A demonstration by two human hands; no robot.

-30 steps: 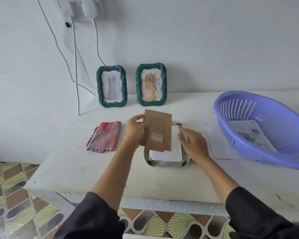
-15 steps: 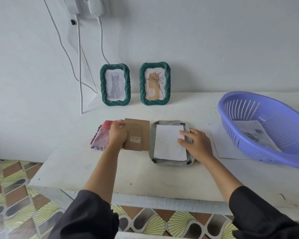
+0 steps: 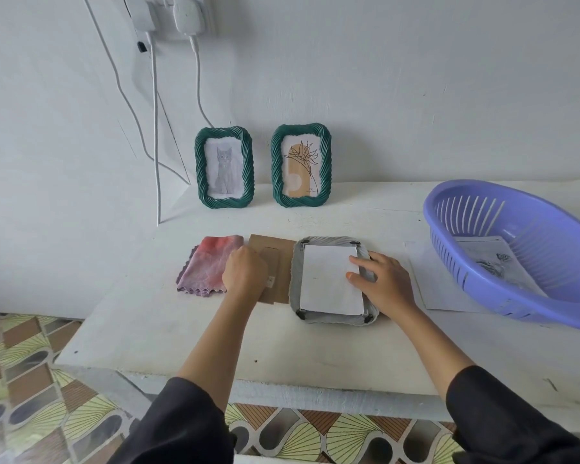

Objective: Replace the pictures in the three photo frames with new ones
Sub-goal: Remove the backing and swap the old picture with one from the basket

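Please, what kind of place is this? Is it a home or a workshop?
Probably a room in a home, not a workshop. A plain white table stands against a wall, chargers are plugged in above it, the floor tiles are decorative, and a plastic basket sits on the table.

Against the wall I see two dark green, twisted-rim photo frames standing upright side by side: the cat frame (image 3: pixel 224 167) on the left, the plant frame (image 3: pixel 301 165) on the right. Nearer me, a third grey-backed frame (image 3: pixel 295 279) lies face down with a white paper sheet (image 3: pixel 325 283) on it. A brown cardboard backing board (image 3: pixel 282 256) lies flat just to its left, seemingly touching it.
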